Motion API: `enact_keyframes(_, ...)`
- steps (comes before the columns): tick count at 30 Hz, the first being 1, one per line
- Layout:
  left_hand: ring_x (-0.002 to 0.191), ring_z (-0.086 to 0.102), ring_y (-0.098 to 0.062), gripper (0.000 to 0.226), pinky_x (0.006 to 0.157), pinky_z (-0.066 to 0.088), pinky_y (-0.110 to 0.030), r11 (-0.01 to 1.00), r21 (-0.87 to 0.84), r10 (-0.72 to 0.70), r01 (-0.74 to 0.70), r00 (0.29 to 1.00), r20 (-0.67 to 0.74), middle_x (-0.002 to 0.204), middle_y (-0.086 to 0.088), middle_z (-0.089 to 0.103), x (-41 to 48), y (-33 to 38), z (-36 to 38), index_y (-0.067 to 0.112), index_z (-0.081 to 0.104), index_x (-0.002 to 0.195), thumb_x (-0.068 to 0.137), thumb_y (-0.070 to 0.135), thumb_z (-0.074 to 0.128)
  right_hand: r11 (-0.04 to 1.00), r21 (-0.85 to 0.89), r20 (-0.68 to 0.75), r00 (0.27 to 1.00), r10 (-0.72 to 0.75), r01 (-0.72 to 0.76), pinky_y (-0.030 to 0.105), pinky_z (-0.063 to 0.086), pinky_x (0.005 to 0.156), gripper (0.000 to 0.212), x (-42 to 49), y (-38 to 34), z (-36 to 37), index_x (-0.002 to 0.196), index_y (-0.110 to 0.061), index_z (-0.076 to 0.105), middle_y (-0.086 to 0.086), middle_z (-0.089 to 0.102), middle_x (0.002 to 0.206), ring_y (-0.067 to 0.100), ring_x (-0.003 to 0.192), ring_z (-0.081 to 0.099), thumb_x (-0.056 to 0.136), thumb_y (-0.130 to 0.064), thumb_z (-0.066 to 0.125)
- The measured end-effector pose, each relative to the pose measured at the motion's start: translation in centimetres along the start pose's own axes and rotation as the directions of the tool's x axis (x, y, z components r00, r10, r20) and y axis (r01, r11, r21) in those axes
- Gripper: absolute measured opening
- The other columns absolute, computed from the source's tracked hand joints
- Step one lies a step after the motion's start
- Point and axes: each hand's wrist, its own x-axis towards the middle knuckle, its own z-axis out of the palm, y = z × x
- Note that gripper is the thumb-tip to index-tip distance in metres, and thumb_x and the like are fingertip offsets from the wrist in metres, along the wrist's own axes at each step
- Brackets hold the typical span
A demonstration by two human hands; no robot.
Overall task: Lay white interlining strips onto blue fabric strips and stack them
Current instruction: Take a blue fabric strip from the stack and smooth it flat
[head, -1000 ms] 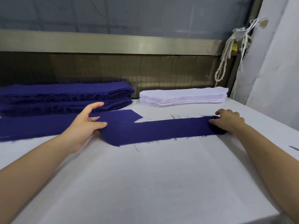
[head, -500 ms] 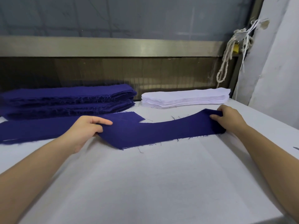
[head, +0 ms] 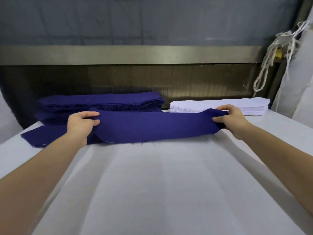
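A long blue fabric strip [head: 152, 126] hangs stretched between my hands, lifted off the white table [head: 160, 184], its lower edge brushing the surface. My left hand [head: 81, 124] pinches its left end and my right hand [head: 228, 119] pinches its right end. Another blue strip [head: 42, 136] lies flat on the table at the left, partly under the lifted one. Behind it sits a thick stack of blue strips [head: 101, 103]. A stack of white interlining strips [head: 220, 106] rests at the back right.
A metal rail and dark panel [head: 135, 55] run along the table's far edge. Knotted white cord [head: 271, 61] hangs at the right beside a pale drape [head: 301, 82]. The table's left edge slants near the flat strip.
Both hands have taken hold of the strip's ends and raised it from the table, pulling it taut. It lay flat a second ago, with the left hand only touching its end.
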Motion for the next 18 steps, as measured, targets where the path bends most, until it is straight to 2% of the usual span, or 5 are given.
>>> enact_keyframes(3, 0.111, 0.055, -0.031, 0.031, 0.098, 0.045, -0.038, 0.966, 0.237, 0.124, -0.1, 0.988, -0.092, 0.123, -0.013, 0.06, 2.1, -0.3, -2.4, 0.014, 0.069, 0.107, 0.084, -0.005, 0.063, 1.0, -0.002, 0.067, 0.998, 0.012, -0.012, 0.028, 0.049, 0.06, 0.038, -0.1, -0.9, 3.7, 0.106, -0.013, 0.048, 0.016, 0.052, 0.102, 0.022, 0.072, 0.056, 0.081, 0.012, 0.061)
enact_keyframes(5, 0.111, 0.055, -0.033, 0.03, 0.094, 0.044, -0.037, 0.88, 0.447, 0.223, -0.16, 0.97, -0.092, 0.121, -0.014, 0.062, 3.2, -0.8, -4.1, 0.011, 0.068, 0.111, 0.086, -0.003, 0.061, 0.999, -0.023, 0.112, 0.993, 0.027, -0.024, 0.028, 0.05, 0.06, 0.037, -0.2, -1.2, 6.1, 0.107, -0.014, 0.048, 0.014, 0.051, 0.098, 0.024, 0.076, 0.056, 0.083, 0.011, 0.06)
enact_keyframes(7, 0.106, 0.055, -0.036, 0.03, 0.09, 0.043, -0.041, 0.795, 0.581, 0.264, -0.173, 0.962, -0.074, 0.115, -0.018, 0.064, 4.1, -1.4, -5.8, 0.008, 0.067, 0.113, 0.087, -0.003, 0.058, 0.999, -0.035, 0.157, 0.987, 0.036, -0.031, 0.028, 0.05, 0.059, 0.037, -0.3, -1.4, 8.5, 0.107, -0.014, 0.047, 0.012, 0.051, 0.093, 0.023, 0.076, 0.056, 0.083, 0.011, 0.059)
enact_keyframes(13, 0.106, 0.053, -0.044, 0.039, 0.093, 0.043, -0.046, 0.717, 0.691, 0.232, -0.092, 0.966, -0.112, 0.117, -0.027, 0.059, 6.4, -3.3, -9.3, 0.001, 0.064, 0.115, 0.082, -0.011, 0.047, 0.998, -0.056, 0.254, 0.967, 0.034, -0.021, 0.028, 0.047, 0.055, 0.035, -0.2, -1.7, 14.1, 0.106, -0.015, 0.046, 0.008, 0.054, 0.09, 0.023, 0.077, 0.057, 0.085, 0.011, 0.055)
enact_keyframes(18, 0.11, 0.049, -0.047, 0.04, 0.098, 0.041, -0.049, 0.654, 0.756, 0.195, -0.027, 0.972, -0.133, 0.125, -0.028, 0.05, 7.7, -4.1, -10.4, 0.002, 0.061, 0.118, 0.082, -0.01, 0.047, 0.986, -0.165, 0.238, 0.971, 0.01, 0.03, 0.028, 0.046, 0.055, 0.03, 0.4, -1.3, 16.2, 0.103, -0.016, 0.046, 0.0, 0.053, 0.086, 0.02, 0.078, 0.054, 0.083, 0.006, 0.05)
